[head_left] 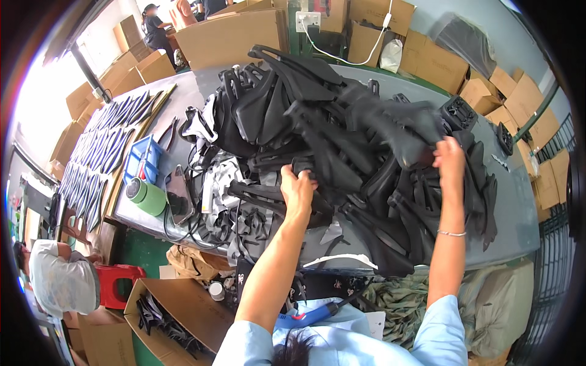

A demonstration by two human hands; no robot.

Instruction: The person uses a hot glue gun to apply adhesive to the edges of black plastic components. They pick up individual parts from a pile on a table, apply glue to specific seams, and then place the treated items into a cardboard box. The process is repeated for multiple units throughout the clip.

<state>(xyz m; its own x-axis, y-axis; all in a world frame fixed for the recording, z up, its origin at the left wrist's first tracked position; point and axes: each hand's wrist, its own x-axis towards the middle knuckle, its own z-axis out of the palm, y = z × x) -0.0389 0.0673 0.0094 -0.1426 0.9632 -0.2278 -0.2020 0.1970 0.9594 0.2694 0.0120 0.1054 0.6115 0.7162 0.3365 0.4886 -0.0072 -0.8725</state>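
A large heap of black moulded parts, shaped like bicycle saddles with narrow noses, covers the middle of the table. My right hand is closed on the wide end of one black saddle-shaped part, which is raised over the heap and smeared by motion. Closer to me, my left hand has its fingers closed round the narrow end of another black part. Whether that part is lifted off the pile I cannot tell. Grey-black scraps lie beside my left forearm.
A blue basket, a green cup and cables stand at the table's left. Beyond them is a board of curved black strips. A blue hand tool lies against my body. Cardboard boxes and other people are around.
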